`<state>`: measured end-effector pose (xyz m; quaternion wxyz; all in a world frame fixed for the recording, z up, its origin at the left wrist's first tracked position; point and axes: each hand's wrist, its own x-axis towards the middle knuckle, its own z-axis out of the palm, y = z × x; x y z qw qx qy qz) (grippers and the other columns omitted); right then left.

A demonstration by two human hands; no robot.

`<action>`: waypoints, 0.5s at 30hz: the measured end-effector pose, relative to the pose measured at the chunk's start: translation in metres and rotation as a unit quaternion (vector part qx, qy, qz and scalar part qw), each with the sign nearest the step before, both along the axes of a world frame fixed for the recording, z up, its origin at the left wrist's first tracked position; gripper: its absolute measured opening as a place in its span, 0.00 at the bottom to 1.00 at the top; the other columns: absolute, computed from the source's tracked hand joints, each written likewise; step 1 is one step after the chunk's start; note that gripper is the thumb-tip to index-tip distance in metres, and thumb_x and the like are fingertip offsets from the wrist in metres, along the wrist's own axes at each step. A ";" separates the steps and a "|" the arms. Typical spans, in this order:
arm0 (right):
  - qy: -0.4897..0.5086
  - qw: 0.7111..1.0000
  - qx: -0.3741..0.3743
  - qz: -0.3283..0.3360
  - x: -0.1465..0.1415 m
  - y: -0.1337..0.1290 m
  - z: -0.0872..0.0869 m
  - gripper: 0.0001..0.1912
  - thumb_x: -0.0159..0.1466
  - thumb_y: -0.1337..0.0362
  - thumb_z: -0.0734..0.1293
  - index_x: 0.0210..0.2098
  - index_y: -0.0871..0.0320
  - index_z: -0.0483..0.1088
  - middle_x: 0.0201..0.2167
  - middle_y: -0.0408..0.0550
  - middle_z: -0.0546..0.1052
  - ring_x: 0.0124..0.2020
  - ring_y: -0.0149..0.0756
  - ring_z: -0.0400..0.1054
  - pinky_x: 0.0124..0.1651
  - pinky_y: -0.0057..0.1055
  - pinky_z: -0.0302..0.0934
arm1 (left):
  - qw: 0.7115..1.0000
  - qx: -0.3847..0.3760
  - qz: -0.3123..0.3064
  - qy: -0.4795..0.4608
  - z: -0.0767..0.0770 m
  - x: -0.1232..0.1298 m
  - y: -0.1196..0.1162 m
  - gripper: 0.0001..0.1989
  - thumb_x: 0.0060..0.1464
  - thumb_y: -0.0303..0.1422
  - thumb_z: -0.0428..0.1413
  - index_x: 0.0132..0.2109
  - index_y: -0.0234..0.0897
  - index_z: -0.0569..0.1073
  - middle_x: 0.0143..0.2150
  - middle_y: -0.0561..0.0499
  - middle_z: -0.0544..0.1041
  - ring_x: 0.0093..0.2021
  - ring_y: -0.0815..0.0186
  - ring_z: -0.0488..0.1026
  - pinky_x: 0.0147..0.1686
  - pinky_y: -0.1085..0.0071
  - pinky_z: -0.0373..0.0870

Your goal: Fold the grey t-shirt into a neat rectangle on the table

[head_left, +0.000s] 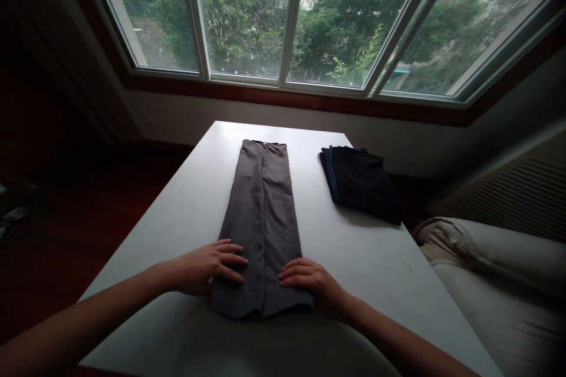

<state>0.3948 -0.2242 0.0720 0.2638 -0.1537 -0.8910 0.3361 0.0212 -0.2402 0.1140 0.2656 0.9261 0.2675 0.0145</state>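
Observation:
A pair of dark grey trousers [260, 212] is laid lengthwise on the white table [186, 212], with the waistband at the far end and the near edge toward me. My left hand [216, 265] rests on the near left side of the cloth, fingers spread over it. On the opposite side, my right hand [312, 283] lies over the right edge with its fingers stretched across the fabric; its thumb is hidden. To the right of the trousers is a folded dark navy garment [360, 182], apart from both hands.
Beyond the table's far edge are a white wall and a wide window [283, 23] with trees outside. A pale padded seat [490, 259] stands close along the table's right side. Dark reddish floor [110, 212] shows on the left.

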 end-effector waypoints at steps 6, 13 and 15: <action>-0.033 0.999 0.007 0.005 0.008 -0.019 -0.008 0.09 0.70 0.63 0.66 0.45 0.54 0.79 0.42 0.54 0.81 0.43 0.41 0.72 0.47 0.38 0.67 | 0.978 -0.204 -0.007 -0.028 0.031 -0.008 0.009 0.17 0.65 0.36 0.59 0.59 0.53 0.80 0.63 0.52 0.77 0.70 0.54 0.64 0.67 0.59 0.62; -0.085 0.972 -0.204 0.084 0.013 -0.029 0.030 0.14 0.67 0.56 0.69 0.43 0.60 0.81 0.32 0.51 0.80 0.34 0.36 0.75 0.40 0.29 0.67 | 0.927 -0.337 -0.057 -0.153 0.096 0.013 -0.004 0.18 0.66 0.42 0.58 0.58 0.41 0.81 0.55 0.42 0.82 0.54 0.56 0.80 0.57 0.70 0.72; -0.089 0.942 -0.283 0.160 0.018 -0.021 0.058 0.21 0.68 0.49 0.68 0.43 0.61 0.80 0.33 0.53 0.81 0.34 0.36 0.76 0.39 0.28 0.69 | 0.906 -0.379 -0.090 -0.167 0.123 0.022 -0.008 0.19 0.66 0.41 0.58 0.60 0.42 0.80 0.55 0.41 0.82 0.53 0.54 0.81 0.53 0.71 0.75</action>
